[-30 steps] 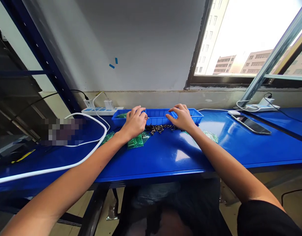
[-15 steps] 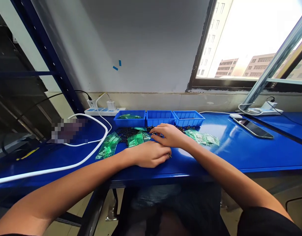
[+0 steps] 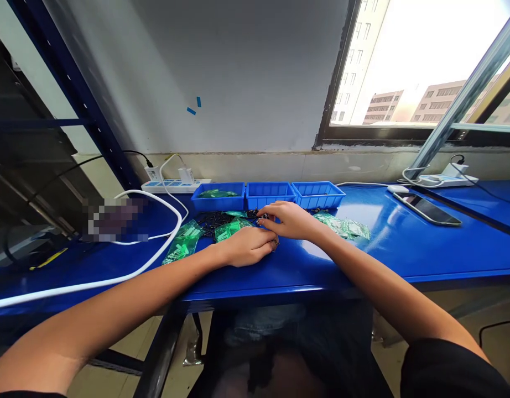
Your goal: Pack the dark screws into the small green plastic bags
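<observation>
My left hand (image 3: 250, 246) rests at the near side of the parts on the blue table (image 3: 305, 271). Its fingers are closed, with a small bit of something showing at the fingertips, too small to name. Just beyond it, my right hand (image 3: 291, 221) reaches in from the right, thumb and fingers pinched together over small dark pieces (image 3: 251, 214). What it grips is hidden. Beside the left hand lie green plastic bags (image 3: 183, 243) of small parts and a heap of thin black pieces (image 3: 211, 221). More clear-green bags (image 3: 346, 226) lie right of my right hand.
Behind the parts stand three blue bins: the left bin (image 3: 217, 203) holds green bags, beside a middle bin (image 3: 270, 198) and a right bin (image 3: 319, 200). A thick white cable (image 3: 126, 276) curves across the left. A phone (image 3: 429, 209) and power strips (image 3: 176, 187) sit farther off.
My left hand has shifted slightly left and away from me. The right hand stays over the dark pieces, its fingers a little changed. The camera view has tilted slightly.
</observation>
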A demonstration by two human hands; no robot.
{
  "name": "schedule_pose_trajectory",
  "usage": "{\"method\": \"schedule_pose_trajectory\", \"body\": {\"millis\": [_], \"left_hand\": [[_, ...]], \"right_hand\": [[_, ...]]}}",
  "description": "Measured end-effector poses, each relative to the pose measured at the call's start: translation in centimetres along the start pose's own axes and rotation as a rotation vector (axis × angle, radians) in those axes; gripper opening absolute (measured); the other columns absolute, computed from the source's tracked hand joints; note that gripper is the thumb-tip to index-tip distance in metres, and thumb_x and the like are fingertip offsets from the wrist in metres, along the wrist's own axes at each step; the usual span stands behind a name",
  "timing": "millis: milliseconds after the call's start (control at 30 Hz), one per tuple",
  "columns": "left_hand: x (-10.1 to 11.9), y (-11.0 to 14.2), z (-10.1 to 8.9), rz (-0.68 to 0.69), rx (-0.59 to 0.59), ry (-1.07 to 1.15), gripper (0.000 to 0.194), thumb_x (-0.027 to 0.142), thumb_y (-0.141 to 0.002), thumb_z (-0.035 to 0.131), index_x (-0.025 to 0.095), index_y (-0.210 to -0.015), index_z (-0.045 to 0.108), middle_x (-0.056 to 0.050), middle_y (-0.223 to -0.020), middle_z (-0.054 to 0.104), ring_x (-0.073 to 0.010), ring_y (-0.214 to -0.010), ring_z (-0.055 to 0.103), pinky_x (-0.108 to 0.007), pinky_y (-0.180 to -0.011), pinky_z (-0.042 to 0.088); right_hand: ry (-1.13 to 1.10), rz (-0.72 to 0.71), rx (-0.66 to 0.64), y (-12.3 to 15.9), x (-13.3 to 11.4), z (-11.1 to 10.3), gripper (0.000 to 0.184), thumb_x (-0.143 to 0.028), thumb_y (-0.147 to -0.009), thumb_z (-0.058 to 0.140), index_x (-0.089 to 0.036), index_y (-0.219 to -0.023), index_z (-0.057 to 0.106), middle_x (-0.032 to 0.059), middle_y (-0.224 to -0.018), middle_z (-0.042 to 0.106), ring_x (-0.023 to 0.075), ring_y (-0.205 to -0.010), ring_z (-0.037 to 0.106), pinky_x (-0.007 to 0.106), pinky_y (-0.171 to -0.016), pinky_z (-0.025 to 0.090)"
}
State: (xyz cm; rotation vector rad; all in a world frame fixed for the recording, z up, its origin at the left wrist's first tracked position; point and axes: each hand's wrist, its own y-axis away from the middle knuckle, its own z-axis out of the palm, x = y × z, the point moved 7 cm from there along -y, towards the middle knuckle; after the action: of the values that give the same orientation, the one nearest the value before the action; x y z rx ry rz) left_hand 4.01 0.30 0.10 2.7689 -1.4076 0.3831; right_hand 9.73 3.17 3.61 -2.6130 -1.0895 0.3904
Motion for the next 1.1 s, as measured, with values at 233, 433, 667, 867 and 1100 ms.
{"method": "schedule_pose_trajectory", "body": {"millis": [233,433,667,867,1100], "left_hand": [[-3.5,0.2,-1.1,-0.074,-0.028,-0.061,0.027,0.025,-0.086,0.031,0.017,-0.090,0.056,-0.007,-0.093,0.066,-0.0201,-0.085,0.062,-0.028,-0.075,0.044],[-5.3,0.6,-2.8,-0.280,0.008,-0.152,0.031,0.032,-0.086,0.029,0.019,-0.083,0.057,-0.005,-0.082,0.066,-0.0208,-0.077,0.061,-0.028,-0.066,0.042],[-3.9,0.6,-2.4,-0.341,0.118,0.013,0.030,0.026,-0.084,0.028,0.018,-0.083,0.057,-0.005,-0.079,0.066,-0.0188,-0.072,0.060,-0.027,-0.064,0.041],[-2.6,0.3,-0.7,-0.315,-0.035,-0.111,0.030,0.026,-0.086,0.030,0.017,-0.083,0.058,-0.007,-0.074,0.065,-0.0211,-0.067,0.060,-0.028,-0.059,0.038],[-4.6,1.7,-5.5,-0.424,0.290,-0.076,0.028,0.032,-0.083,0.031,0.019,-0.073,0.055,-0.003,-0.065,0.060,-0.0185,-0.061,0.055,-0.026,-0.054,0.033]], "right_hand": [[0.021,-0.005,-0.013,0.1,0.0,-0.1,0.025,-0.023,-0.085,0.051,-0.019,-0.104,0.066,0.0051,-0.088,0.068,0.0174,-0.086,0.060,0.027,-0.074,0.041],[0.013,-0.050,0.012,0.1,-0.7,-0.7,0.022,-0.027,-0.087,0.051,-0.018,-0.100,0.066,0.0047,-0.083,0.067,0.0163,-0.081,0.059,0.027,-0.071,0.038],[0.013,-0.056,-0.063,0.4,-0.4,-0.4,0.020,-0.024,-0.085,0.052,-0.015,-0.097,0.066,0.0062,-0.088,0.068,0.0171,-0.083,0.059,0.026,-0.068,0.037],[0.007,-0.051,-0.136,0.8,-0.2,0.0,0.027,-0.027,-0.080,0.059,-0.017,-0.105,0.064,0.0056,-0.089,0.066,0.0168,-0.079,0.058,0.025,-0.063,0.035],[0.034,-0.024,-0.080,0.5,-0.6,-0.4,0.021,-0.028,-0.086,0.053,-0.015,-0.099,0.064,0.0069,-0.089,0.066,0.0171,-0.081,0.058,0.027,-0.067,0.037]]}}
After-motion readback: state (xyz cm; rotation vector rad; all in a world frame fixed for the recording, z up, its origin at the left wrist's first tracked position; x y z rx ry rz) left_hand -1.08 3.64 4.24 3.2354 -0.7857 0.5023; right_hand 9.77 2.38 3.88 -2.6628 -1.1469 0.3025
